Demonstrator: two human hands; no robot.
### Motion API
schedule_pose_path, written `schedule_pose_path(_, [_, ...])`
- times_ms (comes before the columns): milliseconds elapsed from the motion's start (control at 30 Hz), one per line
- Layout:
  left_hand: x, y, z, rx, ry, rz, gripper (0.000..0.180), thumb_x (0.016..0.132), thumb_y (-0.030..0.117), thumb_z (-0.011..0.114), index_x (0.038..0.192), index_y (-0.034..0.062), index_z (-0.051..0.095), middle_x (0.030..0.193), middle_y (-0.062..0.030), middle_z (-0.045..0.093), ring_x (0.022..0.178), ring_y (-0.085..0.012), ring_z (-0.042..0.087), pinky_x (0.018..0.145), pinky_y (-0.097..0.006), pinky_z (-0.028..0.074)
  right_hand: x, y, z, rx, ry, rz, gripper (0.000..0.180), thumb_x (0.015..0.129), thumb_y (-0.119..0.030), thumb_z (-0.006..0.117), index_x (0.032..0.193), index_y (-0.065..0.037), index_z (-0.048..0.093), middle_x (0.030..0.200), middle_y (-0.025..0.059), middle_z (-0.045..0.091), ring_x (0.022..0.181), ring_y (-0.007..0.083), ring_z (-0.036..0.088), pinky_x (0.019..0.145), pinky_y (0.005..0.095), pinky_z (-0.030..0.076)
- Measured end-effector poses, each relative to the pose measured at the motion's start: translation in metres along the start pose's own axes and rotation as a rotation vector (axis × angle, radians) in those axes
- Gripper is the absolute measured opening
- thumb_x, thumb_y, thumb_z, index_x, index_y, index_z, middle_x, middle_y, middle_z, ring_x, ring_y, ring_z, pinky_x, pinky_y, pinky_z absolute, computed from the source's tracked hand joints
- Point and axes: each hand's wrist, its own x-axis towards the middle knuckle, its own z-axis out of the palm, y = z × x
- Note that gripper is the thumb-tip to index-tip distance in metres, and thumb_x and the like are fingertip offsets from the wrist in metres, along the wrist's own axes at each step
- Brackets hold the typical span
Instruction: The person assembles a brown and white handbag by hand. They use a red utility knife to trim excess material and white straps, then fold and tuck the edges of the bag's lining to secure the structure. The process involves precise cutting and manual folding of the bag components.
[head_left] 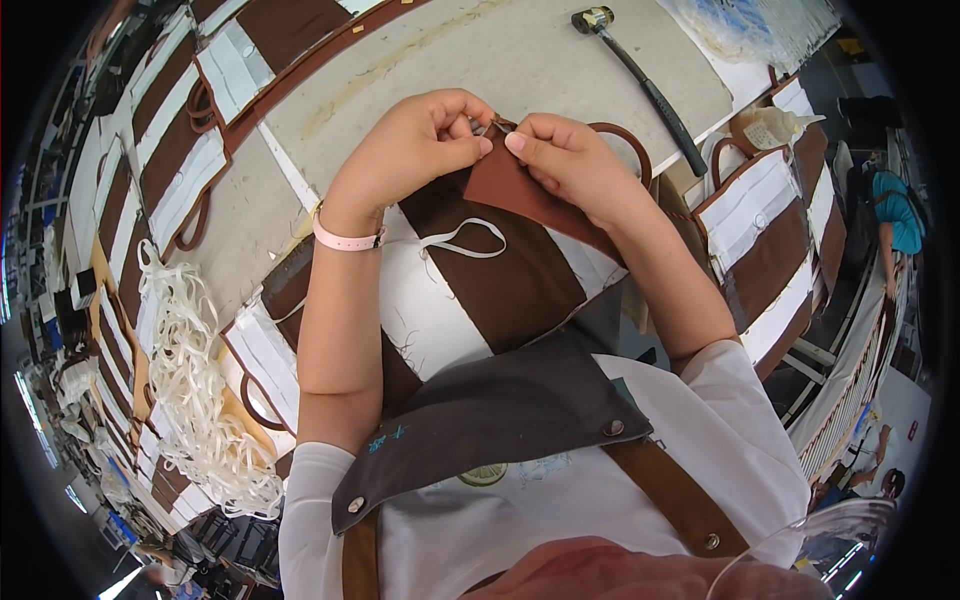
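A brown-and-white striped bag panel (515,275) lies in front of my body, with a reddish-brown leather piece (525,195) at its far end. My left hand (420,145) pinches the tip of that piece between thumb and bent fingers. Close beside it, my right hand (570,165) grips the same tip, thumb on top. Something small and metallic shows between the fingertips, too small to make out. A white cord loop (470,240) lies on the striped fabric. Past my right hand curves a brown handle (630,145).
A black-handled hammer (650,90) rests on the pale worktable (420,60). Tangled white cord (195,390) hangs at the left. More striped bag panels (240,65) lie along the left, and others (760,220) at the right near a translucent bottle (770,128). Another person (895,215) is at far right.
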Motion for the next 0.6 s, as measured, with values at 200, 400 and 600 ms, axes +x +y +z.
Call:
schedule_pose_path(200, [-0.001, 0.004, -0.002, 0.002, -0.041, -0.017, 0.019, 0.087, 0.006, 0.064, 0.105, -0.0002, 0.063, 0.067, 0.0096, 0.043, 0.064, -0.0006, 0.04, 0.063, -0.018, 0.036, -0.006, -0.016, -0.005, 0.138, -0.001, -0.058, 0.027, 0.099, -0.031, 0.06, 0.083, -0.009, 0.057, 0.064, -0.009, 0.043, 0.056, 0.0012, 0.034, 0.049, 0.0201, 0.028])
schedule_pose_path(400, [0.0, 0.0, -0.001, -0.011, -0.037, -0.003, 0.019, 0.087, 0.007, 0.064, 0.105, 0.0002, 0.063, 0.066, 0.01, 0.043, 0.064, -0.0002, 0.039, 0.062, -0.018, 0.035, -0.013, -0.01, -0.012, -0.104, -0.045, -0.007, 0.027, 0.1, -0.03, 0.058, 0.085, -0.008, 0.058, 0.064, -0.0091, 0.042, 0.056, 0.0006, 0.034, 0.048, 0.019, 0.026])
schedule_pose_path(600, [-0.001, 0.004, 0.0, -0.008, -0.023, -0.007, 0.018, 0.088, 0.008, 0.065, 0.104, 0.0007, 0.063, 0.067, 0.01, 0.045, 0.065, -0.0002, 0.04, 0.061, -0.018, 0.034, -0.013, -0.008, -0.004, -0.153, 0.031, -0.035, 0.028, 0.099, -0.028, 0.059, 0.082, -0.006, 0.058, 0.066, -0.0075, 0.047, 0.06, 0.0026, 0.039, 0.052, 0.0221, 0.032])
